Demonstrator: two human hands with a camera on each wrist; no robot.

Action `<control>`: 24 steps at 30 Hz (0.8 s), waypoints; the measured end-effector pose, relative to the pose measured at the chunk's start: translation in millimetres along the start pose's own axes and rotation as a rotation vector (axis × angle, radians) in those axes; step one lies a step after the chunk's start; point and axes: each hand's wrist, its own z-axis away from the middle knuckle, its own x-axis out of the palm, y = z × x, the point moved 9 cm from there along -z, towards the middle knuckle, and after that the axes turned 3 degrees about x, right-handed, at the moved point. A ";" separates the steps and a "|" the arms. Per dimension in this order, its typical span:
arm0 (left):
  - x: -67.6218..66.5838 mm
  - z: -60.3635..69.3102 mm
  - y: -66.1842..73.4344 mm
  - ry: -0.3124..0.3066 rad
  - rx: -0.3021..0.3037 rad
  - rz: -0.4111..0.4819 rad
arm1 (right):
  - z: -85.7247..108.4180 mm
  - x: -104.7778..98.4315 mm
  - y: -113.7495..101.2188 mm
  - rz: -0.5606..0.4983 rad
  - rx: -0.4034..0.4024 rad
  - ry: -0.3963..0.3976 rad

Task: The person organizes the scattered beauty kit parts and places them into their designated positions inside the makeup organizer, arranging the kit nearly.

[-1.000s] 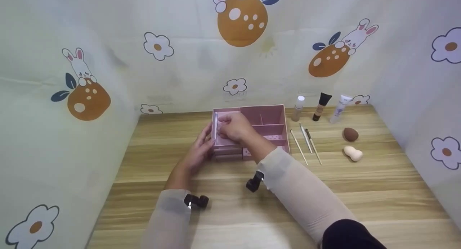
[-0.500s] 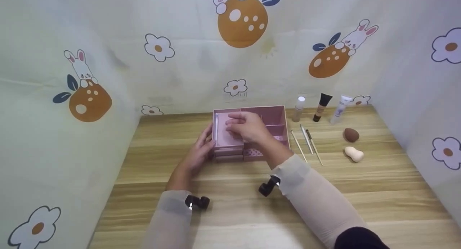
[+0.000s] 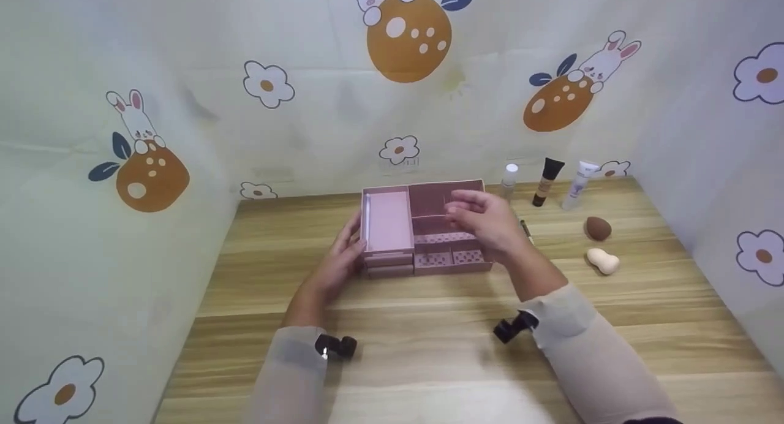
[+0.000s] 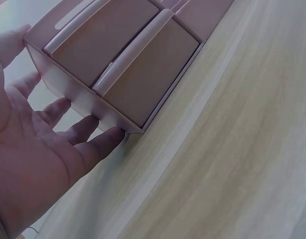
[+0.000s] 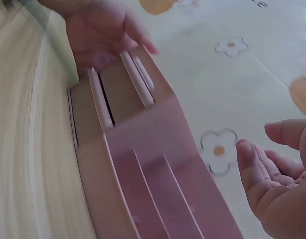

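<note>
A pink storage organizer [image 3: 450,268] with several compartments and front drawers stands on the table by the back wall. My left hand [image 3: 334,265] touches its left side. In the left wrist view, the extended fingers [image 4: 83,129] of that hand press against the side wall near the drawers. A thin pale stick [image 3: 367,222] lies along the left edge of the upper left tray. My right hand [image 3: 490,225] hovers over the right compartments. Its fingers bend loosely and hold nothing. In the right wrist view, this hand [image 5: 282,184] is apart from the organizer.
Right of the organizer stand a white-capped bottle [image 3: 509,177], a black-and-tan tube [image 3: 546,180] and a white tube [image 3: 580,184]. A brown makeup sponge [image 3: 598,228] and a cream one [image 3: 603,261] lie nearer. A dark-tipped brush [image 3: 526,231] shows partly behind my right hand.
My right hand has lifted away from the upper left tray and moved right, across the compartments. It now covers most of the thin sticks beside the organizer. My left hand has stayed put.
</note>
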 end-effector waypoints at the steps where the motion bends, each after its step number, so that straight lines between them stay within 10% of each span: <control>1: -0.5 0.1 -0.2 0.004 -0.003 -0.001 | 1.7 -7.1 1.4 -0.010 -0.001 0.007; 24: -0.4 -1.2 1.2 -0.010 0.027 -0.017 | 36.8 -152.0 53.6 -0.054 0.070 0.177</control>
